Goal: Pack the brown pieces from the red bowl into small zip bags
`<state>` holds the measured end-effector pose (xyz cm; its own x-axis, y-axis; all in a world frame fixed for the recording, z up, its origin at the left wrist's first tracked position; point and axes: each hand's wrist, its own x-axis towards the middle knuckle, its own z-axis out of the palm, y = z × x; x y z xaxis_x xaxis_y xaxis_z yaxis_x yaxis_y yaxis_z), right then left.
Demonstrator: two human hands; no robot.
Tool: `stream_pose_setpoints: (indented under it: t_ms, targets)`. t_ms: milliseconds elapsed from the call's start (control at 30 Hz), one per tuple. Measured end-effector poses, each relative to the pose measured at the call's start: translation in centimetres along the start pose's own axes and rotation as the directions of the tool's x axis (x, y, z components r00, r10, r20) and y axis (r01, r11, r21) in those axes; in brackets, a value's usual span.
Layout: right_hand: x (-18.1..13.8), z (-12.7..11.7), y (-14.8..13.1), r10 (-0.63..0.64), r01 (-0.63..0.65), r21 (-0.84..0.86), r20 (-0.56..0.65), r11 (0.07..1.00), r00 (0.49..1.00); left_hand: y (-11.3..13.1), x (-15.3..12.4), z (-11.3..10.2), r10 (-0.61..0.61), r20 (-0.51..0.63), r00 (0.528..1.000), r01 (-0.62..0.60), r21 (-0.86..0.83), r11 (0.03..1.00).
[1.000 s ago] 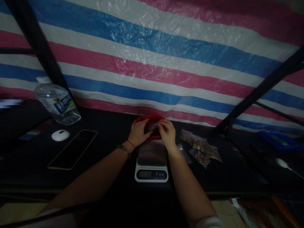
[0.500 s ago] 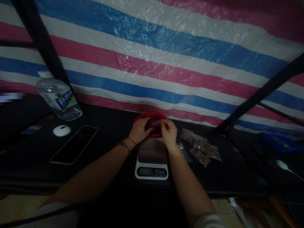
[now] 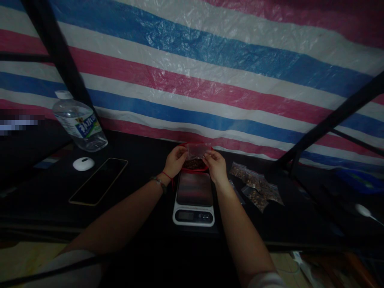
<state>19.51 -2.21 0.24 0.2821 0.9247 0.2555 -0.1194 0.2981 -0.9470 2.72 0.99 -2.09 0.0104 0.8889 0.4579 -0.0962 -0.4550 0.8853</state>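
Between my two hands a small clear zip bag point(image 3: 198, 150) is held up flat by its sides. My left hand point(image 3: 176, 161) pinches its left side, and my right hand point(image 3: 216, 164) pinches its right side. Just behind and below the bag is a red container point(image 3: 195, 170) with dark brown bits in it, partly hidden by the bag and hands. In front of it lies a white kitchen scale point(image 3: 194, 219) with a bare dark plate; its display cannot be read. Several zip bags filled with brown bits point(image 3: 255, 184) lie right of my right hand.
At the left are a clear plastic bottle point(image 3: 81, 124), a round white object point(image 3: 83, 163) and a phone point(image 3: 99, 182). On the right are a white spoon point(image 3: 363, 210) and a blue object point(image 3: 358, 181). Black frame bars and a striped sheet point(image 3: 210, 88) stand behind.
The clear bag has come up out of the red container and is spread between both hands. My fingers have lifted slightly, and the view has shifted a little.
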Motion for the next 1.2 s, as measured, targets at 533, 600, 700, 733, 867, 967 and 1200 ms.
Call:
stream_pose_setpoints:
  t_ms: [533,600,700,733,867,967,1200]
  targets:
    - [-1.0,0.7,-1.0,-0.356,0.369,-0.551,0.136,0.748,0.925,1.2,-1.0,0.1,0.215,0.318,0.923,-0.379,0.666,0.643]
    - [-1.3,0.9,-0.9,-0.297,0.324,-0.531,0.138,0.783,0.945,1.0,-1.0,0.1,0.204,0.304,0.93,-0.363,0.687,0.629]
    - [-1.5,1.1,-1.2,-0.273,0.325,-0.534,0.177,0.78,0.946,0.9,-1.0,0.2,0.209,0.286,0.935,-0.353,0.713,0.606]
    - [-1.5,1.0,-1.3,-0.293,0.353,-0.548,0.197,0.758,0.936,0.8,-1.0,0.2,0.215,0.283,0.935,-0.355,0.717,0.6]
    - [-1.3,0.6,-1.8,-0.37,0.472,-0.608,0.296,0.639,0.881,0.8,-1.1,0.3,0.235,0.283,0.93,-0.368,0.728,0.579]
    - [-1.2,0.4,-2.0,-0.379,0.472,-0.654,0.291,0.591,0.879,0.8,-1.1,0.4,0.23,0.288,0.93,-0.369,0.731,0.574]
    - [-1.2,0.5,-2.0,-0.327,0.405,-0.633,0.243,0.66,0.913,1.0,-1.1,0.4,0.215,0.288,0.933,-0.359,0.729,0.583]
